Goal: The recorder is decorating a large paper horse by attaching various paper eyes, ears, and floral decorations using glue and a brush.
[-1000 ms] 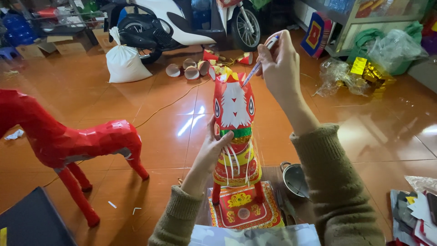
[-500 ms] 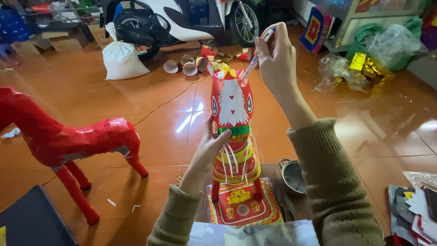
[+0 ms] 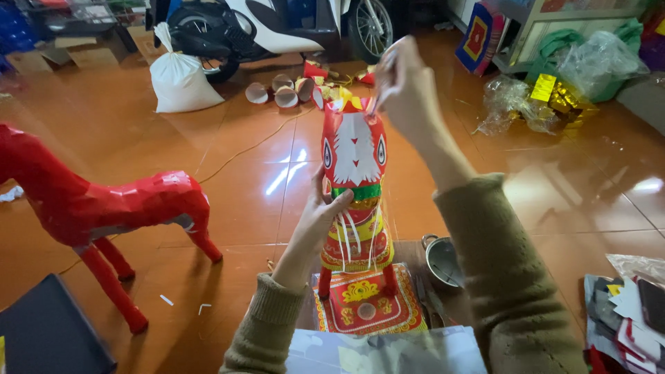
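Paper horses, two of them, stand on the floor in our one head view. The decorated horse (image 3: 355, 208) rises upright on its red-and-gold base (image 3: 366, 312) near the floor's near edge, in front of us. Our left hand (image 3: 320, 221) is closed around its neck below the green collar. Our right hand (image 3: 405, 86) is raised over the head, fingers pinched on a thin stick (image 3: 385, 69) at the yellow crest. We judge the work well along: face, collar, ribbons and base are on, and only the top trim looks unfinished. The bare red horse (image 3: 104, 208) at the floor's left edge has no decoration yet. We count one metal pot (image 3: 443, 260) beside the base and one white sack (image 3: 179, 79) near the far edge.
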